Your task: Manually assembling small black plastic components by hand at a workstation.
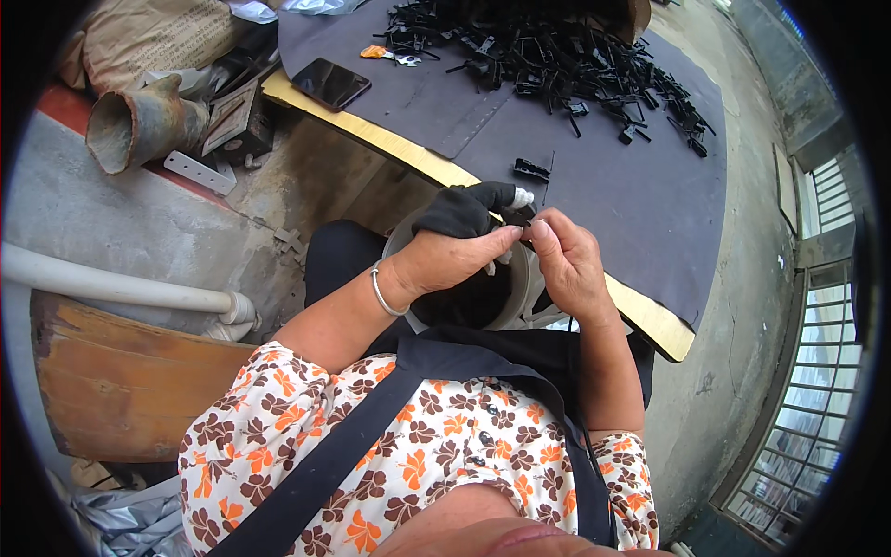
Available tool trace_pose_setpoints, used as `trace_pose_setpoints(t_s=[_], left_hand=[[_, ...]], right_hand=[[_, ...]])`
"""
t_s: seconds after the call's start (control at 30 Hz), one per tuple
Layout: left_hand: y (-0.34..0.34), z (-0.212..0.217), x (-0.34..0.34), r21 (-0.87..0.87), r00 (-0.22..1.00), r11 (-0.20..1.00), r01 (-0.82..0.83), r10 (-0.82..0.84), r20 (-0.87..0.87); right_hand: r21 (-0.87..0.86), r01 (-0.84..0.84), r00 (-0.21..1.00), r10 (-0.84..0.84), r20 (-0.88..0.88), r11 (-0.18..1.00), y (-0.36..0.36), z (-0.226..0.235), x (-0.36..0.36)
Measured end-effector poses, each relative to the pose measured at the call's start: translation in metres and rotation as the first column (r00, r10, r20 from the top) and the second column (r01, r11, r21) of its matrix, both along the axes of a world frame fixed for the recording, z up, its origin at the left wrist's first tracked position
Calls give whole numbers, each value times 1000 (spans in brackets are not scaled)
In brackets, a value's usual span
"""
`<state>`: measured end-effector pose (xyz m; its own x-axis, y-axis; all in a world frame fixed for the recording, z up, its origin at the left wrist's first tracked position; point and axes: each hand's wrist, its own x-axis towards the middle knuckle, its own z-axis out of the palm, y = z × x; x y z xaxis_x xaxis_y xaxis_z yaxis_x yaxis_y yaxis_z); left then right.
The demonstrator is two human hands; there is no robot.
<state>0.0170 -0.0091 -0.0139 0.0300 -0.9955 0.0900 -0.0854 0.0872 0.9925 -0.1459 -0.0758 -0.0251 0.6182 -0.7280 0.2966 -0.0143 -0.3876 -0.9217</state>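
My left hand (455, 227), partly covered by a black glove with white wrapping on a fingertip, is closed on a small black plastic part (522, 215) near the table edge. The bare thumb and fingers of my right hand (571, 265) pinch at the same part from the other side. My fingers hide most of it. Below both hands, between my knees, stands a pale bucket (517, 302) with a dark inside. A single black clip-like part (532, 169) lies on the table just beyond my hands.
A large heap of black plastic parts (548, 70) covers the far side of the grey-topped table (640, 204). A phone (330, 84) and an orange-handled tool (376, 53) lie at its left. A rusty metal pipe piece (139, 125) and white pipe (111, 278) are at left.
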Motion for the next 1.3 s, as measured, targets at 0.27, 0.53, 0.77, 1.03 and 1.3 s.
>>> trace_pose_setpoints(t_s=[0.27,0.53,0.77,1.03,1.3], left_hand=[[1,9,-3,16,994,1000,11,-9,-109],[-1,3,1,-4,1000,1000,3,-3,18],[-3,-6,-4,-318,944,946,-69,165,286],[-5,0,-4,-431,900,901,-54,231,369],[0,15,4,-242,991,966,-89,109,73]], right_hand=[[-67,16,998,-20,-54,998,7,6,2],[-54,20,999,-22,-38,998,5,4,3],[67,96,995,-98,20,993,11,-10,15],[41,53,998,-54,20,998,-2,-1,-2],[-40,7,981,-15,-193,999,-2,-3,-3]])
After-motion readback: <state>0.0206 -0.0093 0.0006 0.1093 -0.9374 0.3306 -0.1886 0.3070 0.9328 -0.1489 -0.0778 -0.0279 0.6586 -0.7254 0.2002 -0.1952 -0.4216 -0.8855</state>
